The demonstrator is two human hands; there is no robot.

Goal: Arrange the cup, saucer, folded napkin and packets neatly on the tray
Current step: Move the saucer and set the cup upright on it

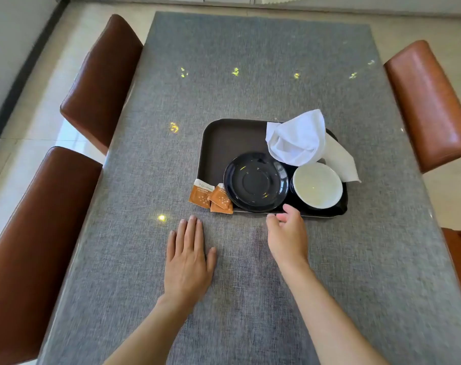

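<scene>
The right hand, fingers loosely spread and empty, nears the tray's near edge, where the saucer, probably hard and breakable, wants a rim grip.

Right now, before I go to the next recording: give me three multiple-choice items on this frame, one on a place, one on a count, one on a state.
1. Where is the saucer?
A. on the tray
B. on a chair
C. under the cup

2. How many orange packets show?
A. one
B. two
C. four

3. How is the left hand?
A. gripping the napkin
B. holding a packet
C. flat on the table, empty

Key: 1 A, it lies inside the tray beside the cup. 2 B, two lie at the tray's near-left corner. 3 C, palm down, nothing held.
</scene>
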